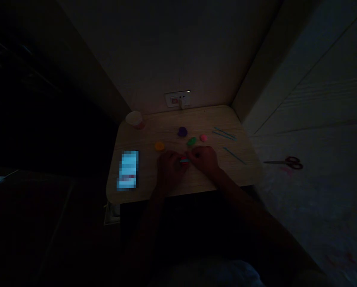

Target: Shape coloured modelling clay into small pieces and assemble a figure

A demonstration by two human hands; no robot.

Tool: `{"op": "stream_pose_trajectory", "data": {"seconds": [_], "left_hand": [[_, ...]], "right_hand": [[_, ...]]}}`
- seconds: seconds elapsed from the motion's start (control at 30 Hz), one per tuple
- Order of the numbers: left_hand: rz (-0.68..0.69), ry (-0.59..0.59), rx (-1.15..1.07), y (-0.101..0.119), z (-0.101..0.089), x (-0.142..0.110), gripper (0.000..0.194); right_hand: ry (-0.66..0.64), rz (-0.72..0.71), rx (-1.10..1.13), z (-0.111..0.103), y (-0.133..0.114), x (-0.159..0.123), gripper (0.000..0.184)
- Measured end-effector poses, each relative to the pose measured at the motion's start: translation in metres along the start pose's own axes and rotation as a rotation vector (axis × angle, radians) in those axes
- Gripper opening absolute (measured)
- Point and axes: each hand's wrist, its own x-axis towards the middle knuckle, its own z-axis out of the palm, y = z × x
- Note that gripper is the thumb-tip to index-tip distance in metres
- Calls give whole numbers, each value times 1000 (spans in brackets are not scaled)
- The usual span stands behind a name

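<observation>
Low over the front middle of the small wooden table, my two hands almost meet. My left hand (pixel 170 167) is closed around a small red lump (pixel 183 163), which looks like modelling clay and is partly covered by the fingers. A short light-blue stick (pixel 185 160) lies against the red lump; my right hand (pixel 204 158) pinches its right end. Whether the stick goes into the lump I cannot tell in this dim light. Just beyond the hands lie a green lump (pixel 191 142), a pink ball (pixel 203 138), a purple lump (pixel 182 132) and an orange lump (pixel 159 146).
Blue thin sticks (pixel 234 155) lie on the table's right side. A lit phone (pixel 128 170) rests at the left, with a paper cup (pixel 134 119) behind it. Scissors (pixel 289 162) lie on the pale surface at right. A wall socket (pixel 177 99) holds a plug.
</observation>
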Motion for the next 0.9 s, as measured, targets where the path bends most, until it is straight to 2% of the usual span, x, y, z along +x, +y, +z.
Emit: {"op": "stream_pose_trajectory", "data": {"seconds": [0.23,0.4,0.5,0.63,0.77,0.9], "left_hand": [[-27,-6,-18,-2,1,0,21],[-22,8,-27,-3,2,1,20],[-28,5,-35,-4,3,1,19],[-30,10,-25,-6,3,2,18],[-26,-2,-21,-7,3,3,17],[-23,2,-15,-4,2,3,22]], "right_hand": [[-43,-45,-120,-1,-2,-1,45],[-29,-31,-67,0,-2,0,42],[-46,-99,-17,-1,-2,0,37],[-65,-149,-71,-2,-3,-1,33],[-40,-177,-101,1,-2,-1,36],[27,-147,33,4,3,0,38]]}}
